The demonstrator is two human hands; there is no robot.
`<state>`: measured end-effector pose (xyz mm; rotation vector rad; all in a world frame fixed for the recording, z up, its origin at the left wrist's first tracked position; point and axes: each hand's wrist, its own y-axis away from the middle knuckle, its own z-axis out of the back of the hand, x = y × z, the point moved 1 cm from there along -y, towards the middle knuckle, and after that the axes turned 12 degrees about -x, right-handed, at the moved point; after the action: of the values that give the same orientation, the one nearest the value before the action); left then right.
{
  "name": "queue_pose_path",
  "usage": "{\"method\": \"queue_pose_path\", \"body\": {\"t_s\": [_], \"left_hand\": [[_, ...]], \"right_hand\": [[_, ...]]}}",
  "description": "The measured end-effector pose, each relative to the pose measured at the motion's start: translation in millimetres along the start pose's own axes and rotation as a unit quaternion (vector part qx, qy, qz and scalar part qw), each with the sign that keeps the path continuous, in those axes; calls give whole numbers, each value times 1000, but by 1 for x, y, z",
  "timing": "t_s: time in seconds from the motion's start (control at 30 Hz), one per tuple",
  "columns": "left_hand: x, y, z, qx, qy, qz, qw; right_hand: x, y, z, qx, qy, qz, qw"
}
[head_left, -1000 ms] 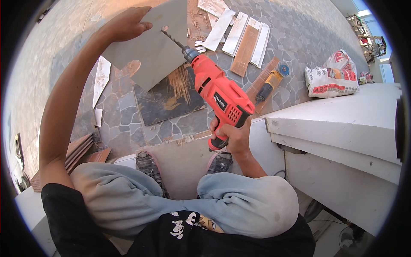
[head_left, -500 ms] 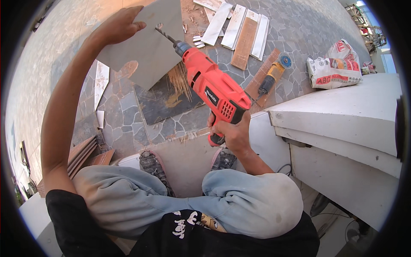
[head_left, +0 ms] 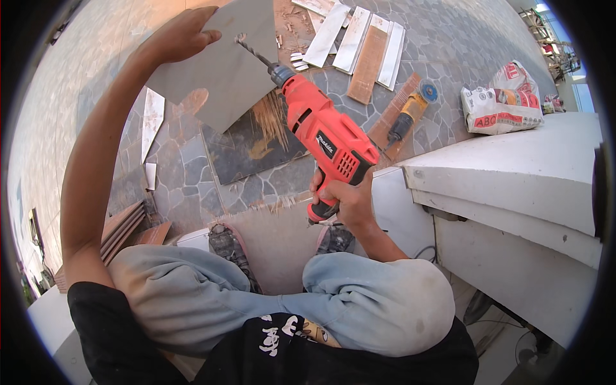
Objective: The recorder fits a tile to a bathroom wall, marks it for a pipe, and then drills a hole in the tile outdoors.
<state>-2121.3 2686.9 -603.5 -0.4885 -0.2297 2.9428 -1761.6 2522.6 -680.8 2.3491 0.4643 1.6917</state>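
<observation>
My left hand (head_left: 186, 35) grips a grey square tile (head_left: 224, 83) by its upper left part, holding it raised at the top of the view. My right hand (head_left: 340, 199) is closed round the handle of a red and black power drill (head_left: 321, 119), angled up and to the left. Its long bit (head_left: 255, 52) reaches a small chipped spot in the tile's upper part. Below the tile are a bundle of straw-like fibres (head_left: 273, 119) and a dark square slab (head_left: 250, 160) on the paved ground.
A yellow and black angle grinder (head_left: 410, 112) lies on a brown plank. Several white and brown strips (head_left: 369, 61) lie behind. Bags (head_left: 500, 109) sit beside a white ledge (head_left: 500, 173) on the right. Stacked brown boards (head_left: 128, 228) are at the lower left, beside my bent legs (head_left: 372, 301).
My left hand, the tile and the drill have shifted slightly up and to the left in the view since a second ago. Both grips are unchanged.
</observation>
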Motion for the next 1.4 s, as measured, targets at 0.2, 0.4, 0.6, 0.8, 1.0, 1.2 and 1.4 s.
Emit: {"method": "queue_pose_path", "body": {"t_s": [0.2, 0.4, 0.6, 0.8, 1.0, 1.2, 1.4], "left_hand": [[0, 0, -2, -8, -6, -16, 1000], [-4, 1, -4, -8, -8, -3, 1000], [0, -1, -4, -15, -12, -12, 1000], [-4, 0, -2, 4, 7, 1, 1000], [1, 4, -4, -18, 7, 12, 1000], [-8, 2, -1, -2, 24, 13, 1000], [-8, 1, 1, 5, 31, 8, 999]], "right_hand": [[-13, 1, -4, 1, 57, 34, 998], [-17, 1, -3, -9, 64, 51, 997], [-8, 1, -5, -2, 45, 34, 998], [8, -4, 0, -9, -17, -34, 999], [6, -7, 2, 3, -13, -25, 1000], [2, -9, 7, 4, -9, -22, 1000], [7, -8, 7, 2, -11, -33, 999]]}}
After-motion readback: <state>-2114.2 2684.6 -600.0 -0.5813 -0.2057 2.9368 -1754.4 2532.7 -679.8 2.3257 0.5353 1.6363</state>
